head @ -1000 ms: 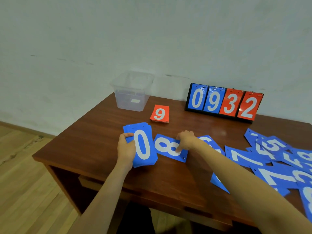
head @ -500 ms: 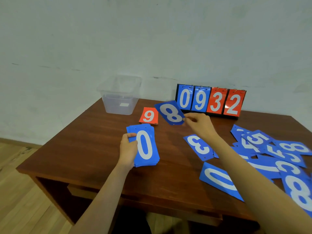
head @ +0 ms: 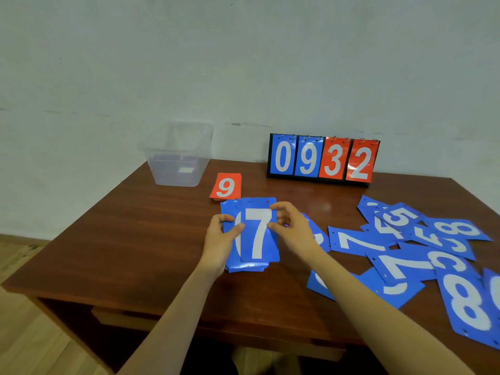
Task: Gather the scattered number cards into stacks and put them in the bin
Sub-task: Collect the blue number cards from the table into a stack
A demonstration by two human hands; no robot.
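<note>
7 card [head: 258, 235] now atop stack [head: 229, 211] (between left hand [head: 219, 239], right hand [head: 295, 228])

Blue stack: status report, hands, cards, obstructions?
Left hand grips blue stack. Right hand pinches 7 card on top. Loose blue cards lie to the right. Red 9 stack just behind; bin unobstructed.

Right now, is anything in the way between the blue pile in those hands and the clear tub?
Nothing tall. The blue stack, gripped by the left hand while the right hand pinches its top 7 card, faces mostly bare table toward the bin. Only the flat red 9 pile lies close beside that route.
</note>
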